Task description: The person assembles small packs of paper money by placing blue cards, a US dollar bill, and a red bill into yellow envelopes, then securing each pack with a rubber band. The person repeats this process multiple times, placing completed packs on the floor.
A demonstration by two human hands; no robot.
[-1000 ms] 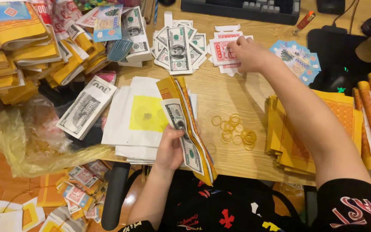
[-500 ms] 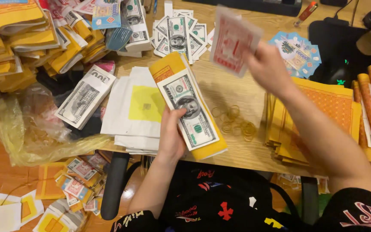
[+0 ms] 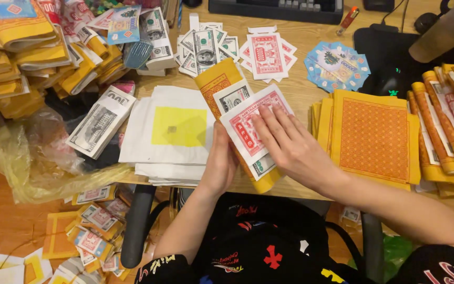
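My left hand point(image 3: 219, 164) holds a tilted stack from below: an orange-and-yellow paper sheet point(image 3: 214, 80) with a grey banknote-style sheet point(image 3: 233, 95) on it. On top lies a red-and-white printed note point(image 3: 245, 122), and my right hand point(image 3: 290, 147) presses flat on it with fingers spread. The stack hovers over the wooden desk's front edge, just right of a pile of white sheets with a yellow square point(image 3: 177, 126).
A fan of grey notes point(image 3: 203, 47), red notes point(image 3: 266, 52) and blue notes point(image 3: 337, 62) lie farther back. Orange patterned sheets point(image 3: 374, 134) and rolled bundles point(image 3: 450, 121) fill the right. Yellow paper stacks point(image 3: 32, 52), a banded note bundle point(image 3: 101, 126) and a plastic bag point(image 3: 38, 168) crowd the left.
My right hand picked a red note from the far pile, carried it back and laid it on the stack in my left hand, which lifted and tilted upward.
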